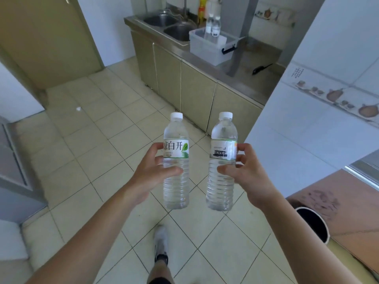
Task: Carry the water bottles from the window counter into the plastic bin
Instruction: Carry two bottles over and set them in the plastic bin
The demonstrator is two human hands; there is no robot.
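Note:
I hold two clear water bottles with white caps upright in front of me over the tiled floor. My left hand (150, 173) grips the left bottle (176, 160), whose white label shows a green leaf. My right hand (246, 173) grips the right bottle (222, 160) around its label. Far ahead, a translucent plastic bin (207, 51) with a blue latch stands on the steel counter beside the sink. Two more clear bottles (213, 25) stand upright inside the bin.
A double steel sink (170, 25) lies left of the bin above beige cabinets (180, 83). A white tiled wall corner (307, 99) juts in at right. A cardboard tube (311, 224) lies at lower right. A door (47, 37) stands at the far left. My foot (161, 244) is on the floor tiles.

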